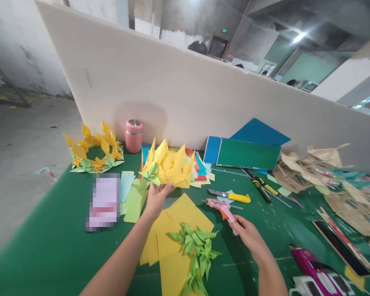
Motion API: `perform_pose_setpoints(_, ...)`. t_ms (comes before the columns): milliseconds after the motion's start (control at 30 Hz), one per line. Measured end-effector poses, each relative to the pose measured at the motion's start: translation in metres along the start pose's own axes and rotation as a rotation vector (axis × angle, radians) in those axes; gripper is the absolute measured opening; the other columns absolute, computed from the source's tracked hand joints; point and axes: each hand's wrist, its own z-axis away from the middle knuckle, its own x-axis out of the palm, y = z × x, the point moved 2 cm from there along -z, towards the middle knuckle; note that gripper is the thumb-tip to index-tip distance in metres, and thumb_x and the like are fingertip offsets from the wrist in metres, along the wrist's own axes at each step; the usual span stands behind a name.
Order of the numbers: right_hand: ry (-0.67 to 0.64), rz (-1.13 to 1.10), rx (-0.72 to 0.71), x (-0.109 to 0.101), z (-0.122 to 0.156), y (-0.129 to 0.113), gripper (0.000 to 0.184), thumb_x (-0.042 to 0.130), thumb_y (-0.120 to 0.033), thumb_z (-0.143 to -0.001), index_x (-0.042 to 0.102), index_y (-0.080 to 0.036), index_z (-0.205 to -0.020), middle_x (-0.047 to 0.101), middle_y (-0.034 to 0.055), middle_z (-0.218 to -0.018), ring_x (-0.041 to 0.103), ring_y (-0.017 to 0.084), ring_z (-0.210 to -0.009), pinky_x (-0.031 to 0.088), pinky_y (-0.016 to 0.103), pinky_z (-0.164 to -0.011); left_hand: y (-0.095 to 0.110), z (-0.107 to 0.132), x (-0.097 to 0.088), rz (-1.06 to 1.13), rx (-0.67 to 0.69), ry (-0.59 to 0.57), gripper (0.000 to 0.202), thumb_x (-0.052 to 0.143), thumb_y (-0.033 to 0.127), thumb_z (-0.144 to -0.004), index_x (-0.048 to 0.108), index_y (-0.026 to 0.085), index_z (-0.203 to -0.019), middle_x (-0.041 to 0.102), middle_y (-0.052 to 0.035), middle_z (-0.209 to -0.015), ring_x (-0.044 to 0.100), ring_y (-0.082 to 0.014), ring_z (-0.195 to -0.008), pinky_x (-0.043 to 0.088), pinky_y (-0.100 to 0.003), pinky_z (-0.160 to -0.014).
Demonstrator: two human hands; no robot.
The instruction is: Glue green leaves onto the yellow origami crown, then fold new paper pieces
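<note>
My left hand (159, 198) is closed on the lower edge of a yellow folded-paper crown (172, 166), held up above the table. A green paper leaf piece (153, 174) sits on the crown's left side. In my right hand (246, 232) is the handle of a pink hot glue gun (221, 209), its nozzle pointing left. Between my arms, several folded green paper leaves (192, 242) lie on yellow paper sheets (169, 263). A yellow-handled utility knife (234, 197) rests just beyond the glue gun.
A finished-looking orange paper crown (94, 153) stands at the far left beside a pink flask (133, 136). A pixelated flat rectangle (103, 201) lies left. Pliers (260, 187), brown paper pieces (299, 172) and a purple device (314, 267) are right. A pale partition (172, 90) rises behind the green table (64, 230).
</note>
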Motion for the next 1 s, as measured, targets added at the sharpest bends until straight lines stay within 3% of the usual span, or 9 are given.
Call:
perform_pose_setpoints(167,-0.186,-0.428,-0.07,0.011,0.019,-0.016,0.036,0.072,-0.042,-0.06,0.06,-0.022,-0.087,0.064,0.0041,-0.077,0.057,0.017,-0.061,0.045,0.028,-0.054,-0.001,0.0,0.002,0.003,-0.003,-0.029,0.062,0.086,0.026,-0.054,0.056,0.023,-0.109,0.073,-0.0091,-0.103,0.069,-0.0259,-0.094,0.056,-0.041,-0.082)
perform_pose_setpoints(267,-0.335,-0.612,-0.097,0.033,0.022,-0.035,0.041,0.077,-0.049,-0.057,0.056,-0.021,-0.077,0.055,-0.0025,-0.059,0.043,0.01,-0.046,0.035,0.023,-0.044,-0.001,0.001,0.003,-0.005,-0.01,-0.049,0.063,0.086,0.026,-0.055,0.056,0.022,-0.11,0.073,-0.0091,-0.103,0.069,-0.0257,-0.094,0.056,-0.039,-0.081)
perform_pose_setpoints(367,-0.441,-0.64,-0.149,0.054,0.019,-0.058,0.045,0.074,-0.059,-0.06,0.053,-0.02,-0.069,0.048,-0.0049,-0.049,0.039,0.009,-0.045,0.033,0.023,-0.046,-0.001,0.001,0.002,-0.001,0.005,-0.061,0.065,0.086,0.027,-0.055,0.055,0.023,-0.112,0.073,-0.0082,-0.103,0.069,-0.0246,-0.093,0.057,-0.037,-0.079)
perform_pose_setpoints(500,-0.386,-0.496,-0.181,0.066,0.013,-0.083,0.051,0.071,-0.061,-0.063,0.064,-0.017,-0.088,0.048,-0.0049,-0.05,0.041,0.011,-0.05,0.034,0.023,-0.05,0.001,0.001,0.002,-0.003,0.027,-0.061,0.065,0.086,0.027,-0.056,0.056,0.023,-0.113,0.073,-0.0081,-0.104,0.069,-0.0243,-0.092,0.056,-0.037,-0.079)
perform_pose_setpoints(700,-0.206,-0.306,-0.245,0.068,0.01,-0.093,0.05,0.069,-0.058,-0.063,0.071,-0.014,-0.086,0.049,-0.0035,-0.051,0.041,0.011,-0.05,0.037,0.024,-0.049,0.0,-0.001,0.002,-0.018,0.044,-0.05,0.068,0.086,0.031,-0.055,0.054,0.022,-0.115,0.071,-0.0105,-0.109,0.069,-0.0253,-0.094,0.057,-0.037,-0.078)
perform_pose_setpoints(867,-0.103,-0.099,-0.441,0.07,0.013,-0.092,0.046,0.057,-0.055,-0.076,0.07,-0.015,-0.096,0.069,0.0048,-0.076,0.059,0.018,-0.062,0.048,0.028,-0.058,-0.001,-0.001,0.001,-0.032,0.062,-0.085,0.071,0.085,0.033,-0.058,0.052,0.021,-0.12,0.069,-0.0122,-0.115,0.068,-0.0268,-0.098,0.056,-0.04,-0.082)
perform_pose_setpoints(1000,-0.115,0.019,-0.596,0.072,0.015,-0.091,0.046,0.05,-0.052,-0.084,0.067,-0.016,-0.108,0.073,0.0089,-0.097,0.068,0.026,-0.085,0.053,0.033,-0.074,0.001,0.001,0.002,-0.034,0.067,-0.091,0.072,0.085,0.031,-0.058,0.052,0.021,-0.121,0.071,-0.0111,-0.109,0.069,-0.0254,-0.095,0.056,-0.039,-0.083)
